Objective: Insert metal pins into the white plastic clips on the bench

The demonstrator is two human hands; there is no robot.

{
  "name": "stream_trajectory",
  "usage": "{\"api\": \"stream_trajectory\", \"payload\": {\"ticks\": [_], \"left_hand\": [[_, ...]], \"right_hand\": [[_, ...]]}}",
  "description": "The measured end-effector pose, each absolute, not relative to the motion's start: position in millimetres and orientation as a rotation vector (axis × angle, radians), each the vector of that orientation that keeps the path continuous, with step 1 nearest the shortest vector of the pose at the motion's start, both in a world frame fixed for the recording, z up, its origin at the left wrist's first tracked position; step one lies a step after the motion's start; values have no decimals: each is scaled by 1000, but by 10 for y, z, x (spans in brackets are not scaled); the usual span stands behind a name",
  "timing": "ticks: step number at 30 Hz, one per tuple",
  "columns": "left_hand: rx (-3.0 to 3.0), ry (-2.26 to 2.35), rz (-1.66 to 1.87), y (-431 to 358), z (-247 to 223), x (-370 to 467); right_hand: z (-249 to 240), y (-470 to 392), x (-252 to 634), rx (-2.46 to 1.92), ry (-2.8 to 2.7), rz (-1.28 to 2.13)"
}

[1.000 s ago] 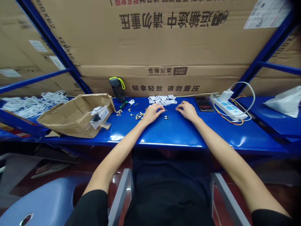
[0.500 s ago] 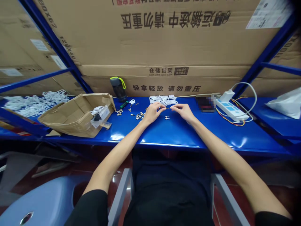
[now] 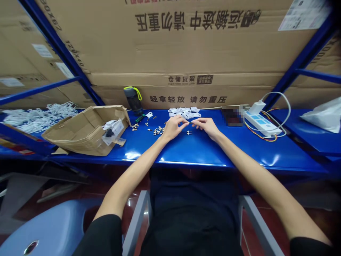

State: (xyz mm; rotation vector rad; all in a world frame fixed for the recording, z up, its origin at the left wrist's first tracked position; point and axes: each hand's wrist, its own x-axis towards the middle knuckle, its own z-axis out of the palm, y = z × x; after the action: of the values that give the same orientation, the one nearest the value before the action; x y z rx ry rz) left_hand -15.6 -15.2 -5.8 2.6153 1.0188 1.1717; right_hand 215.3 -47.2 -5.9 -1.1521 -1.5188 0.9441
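Note:
Above the blue tabletop my left hand (image 3: 173, 127) pinches a tiny brass-coloured screw (image 3: 189, 123) between thumb and fingertips. Facing it, my right hand (image 3: 206, 126) is closed in a pinch at the other end of the screw; whatever small piece is in it is too small to make out. Two or so similar screws with pale collars (image 3: 189, 133) lie just below the hands. A loose cluster of such screws (image 3: 158, 131) rests left of my left hand. Behind the hands is a pile of white plastic pieces (image 3: 183, 113).
On the left stand an open cardboard box (image 3: 77, 137) and a dark bottle (image 3: 133, 101), with a green-handled screwdriver (image 3: 140, 118) beside it. White cords (image 3: 39, 115) lie farther left. A power strip (image 3: 262, 123) with cables sits right, near a blurred dark object (image 3: 232, 116).
My right fingertips have moved slightly left, closer to my left hand, narrowing the gap around the screw. The left hand keeps its pinch.

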Motion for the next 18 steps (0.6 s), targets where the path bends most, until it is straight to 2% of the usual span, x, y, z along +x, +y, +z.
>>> {"api": "stream_trajectory", "payload": {"ticks": [18], "left_hand": [[2625, 1022, 1202, -175, -70, -149]], "right_hand": [[-59, -477, 2149, -1129, -1456, 1021]]}}
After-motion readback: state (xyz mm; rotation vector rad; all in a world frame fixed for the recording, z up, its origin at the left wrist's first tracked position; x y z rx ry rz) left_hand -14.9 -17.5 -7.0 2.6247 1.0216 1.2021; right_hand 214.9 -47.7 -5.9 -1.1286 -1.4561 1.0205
